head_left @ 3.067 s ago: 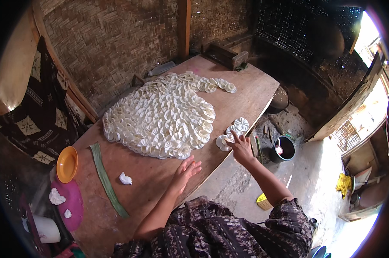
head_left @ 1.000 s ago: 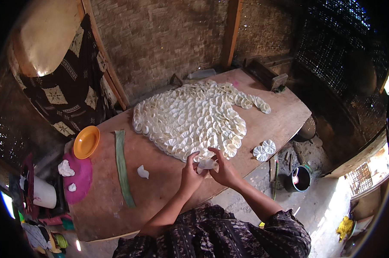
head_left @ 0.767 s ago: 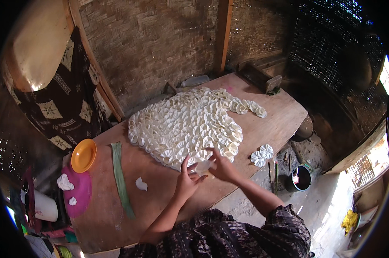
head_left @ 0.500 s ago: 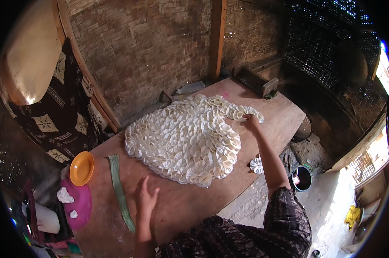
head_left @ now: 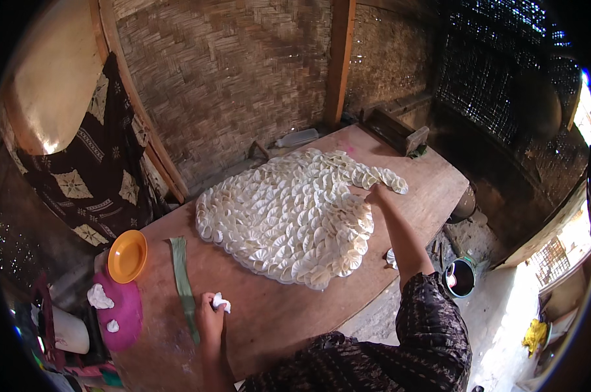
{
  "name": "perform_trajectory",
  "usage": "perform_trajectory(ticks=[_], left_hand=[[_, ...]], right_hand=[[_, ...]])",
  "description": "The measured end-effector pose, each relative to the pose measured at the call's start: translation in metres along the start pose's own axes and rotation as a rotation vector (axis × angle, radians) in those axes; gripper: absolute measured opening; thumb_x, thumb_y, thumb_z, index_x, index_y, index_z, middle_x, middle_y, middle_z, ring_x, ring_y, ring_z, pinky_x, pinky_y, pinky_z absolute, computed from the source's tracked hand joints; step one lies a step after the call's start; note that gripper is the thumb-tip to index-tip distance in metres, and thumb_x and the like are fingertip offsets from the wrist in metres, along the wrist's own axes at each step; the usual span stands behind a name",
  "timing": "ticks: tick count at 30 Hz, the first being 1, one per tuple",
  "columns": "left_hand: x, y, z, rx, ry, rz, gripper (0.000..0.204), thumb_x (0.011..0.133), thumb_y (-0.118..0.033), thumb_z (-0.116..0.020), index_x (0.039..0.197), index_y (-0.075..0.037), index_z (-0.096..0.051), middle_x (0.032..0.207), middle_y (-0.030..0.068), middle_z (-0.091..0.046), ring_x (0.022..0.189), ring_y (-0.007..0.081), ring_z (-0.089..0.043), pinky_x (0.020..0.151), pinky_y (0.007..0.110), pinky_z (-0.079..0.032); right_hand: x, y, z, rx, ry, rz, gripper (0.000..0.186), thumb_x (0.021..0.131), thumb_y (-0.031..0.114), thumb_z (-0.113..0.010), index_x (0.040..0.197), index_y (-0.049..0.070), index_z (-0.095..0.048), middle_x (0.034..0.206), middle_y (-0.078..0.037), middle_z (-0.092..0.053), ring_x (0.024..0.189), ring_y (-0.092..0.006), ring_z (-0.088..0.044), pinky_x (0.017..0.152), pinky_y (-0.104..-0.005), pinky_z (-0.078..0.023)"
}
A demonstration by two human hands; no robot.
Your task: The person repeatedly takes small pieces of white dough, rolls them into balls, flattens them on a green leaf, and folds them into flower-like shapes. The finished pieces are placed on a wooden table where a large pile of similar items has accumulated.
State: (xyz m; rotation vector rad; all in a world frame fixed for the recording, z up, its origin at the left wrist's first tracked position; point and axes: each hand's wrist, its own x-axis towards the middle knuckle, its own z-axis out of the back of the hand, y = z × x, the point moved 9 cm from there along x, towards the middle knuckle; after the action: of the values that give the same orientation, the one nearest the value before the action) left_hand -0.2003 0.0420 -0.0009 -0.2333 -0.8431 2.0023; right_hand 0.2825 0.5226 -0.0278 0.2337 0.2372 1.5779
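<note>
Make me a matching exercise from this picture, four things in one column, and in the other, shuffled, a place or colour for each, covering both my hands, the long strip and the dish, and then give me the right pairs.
Things
1. Left hand
2. Right hand
3. Long flat strip
4. Shallow dish

Place or colour
A. Orange
B. At the narrow row of pale discs
C. Green
D. At the small white lump

Right pairs: 1-D, 2-B, 3-C, 4-A

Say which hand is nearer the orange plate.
Left. The left hand, touching a white lump, is right of the orange plate; the right hand is farther right, by white discs.
</note>
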Motion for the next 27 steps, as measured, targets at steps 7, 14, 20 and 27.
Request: perform_trajectory(ticks=[7,14,20,27], left_hand=[[-0.011,-0.031,0.021,-0.545,-0.098,-0.017,0.031,0.081,-0.007,-0.076,0.104,-0.003,-0.056,0.093,0.0078,-0.065,0.087,0.015,-0.065,0.074,0.029,-0.053],[-0.048,-0.099,0.047,-0.498,-0.019,-0.333,0.042,0.081,-0.012,-0.076,0.119,-0.003,-0.062,0.112,0.0131,-0.065,0.095,0.0223,-0.067,0.079,0.033,-0.054],[-0.043,0.063,0.193,0.026,-0.41,-0.215,0.045,0.082,-0.019,-0.072,0.121,-0.003,-0.06,0.116,0.0195,-0.063,0.11,0.037,-0.059,0.095,0.045,-0.046],[-0.023,0.312,0.285,0.528,-0.312,0.021,0.064,0.082,-0.017,-0.072,0.14,-0.011,-0.045,0.122,0.0194,-0.06,0.117,0.0349,-0.055,0.098,0.042,-0.044]], right_hand=[[-0.121,0.156,0.031,0.994,0.367,0.33,0.029,0.094,0.023,-0.053,0.112,0.002,-0.06,0.107,-0.014,-0.065,0.09,-0.0209,-0.065,0.074,-0.0344,-0.053],[-0.43,0.337,-0.097,1.722,1.805,-0.225,0.071,0.096,0.062,-0.035,0.12,-0.001,-0.056,0.107,-0.017,-0.065,0.099,-0.032,-0.065,0.083,-0.0458,-0.054],[-0.49,0.396,-0.129,1.884,1.997,-0.449,0.043,0.097,0.043,-0.047,0.086,0.005,-0.064,0.082,-0.009,-0.063,0.06,-0.0157,-0.049,0.052,-0.0278,-0.041],[-0.535,0.482,-0.113,1.881,1.704,-0.294,0.037,0.097,0.034,-0.048,0.072,0.008,-0.055,0.068,-0.002,-0.046,0.064,-0.0181,-0.044,0.061,-0.0322,-0.039]])
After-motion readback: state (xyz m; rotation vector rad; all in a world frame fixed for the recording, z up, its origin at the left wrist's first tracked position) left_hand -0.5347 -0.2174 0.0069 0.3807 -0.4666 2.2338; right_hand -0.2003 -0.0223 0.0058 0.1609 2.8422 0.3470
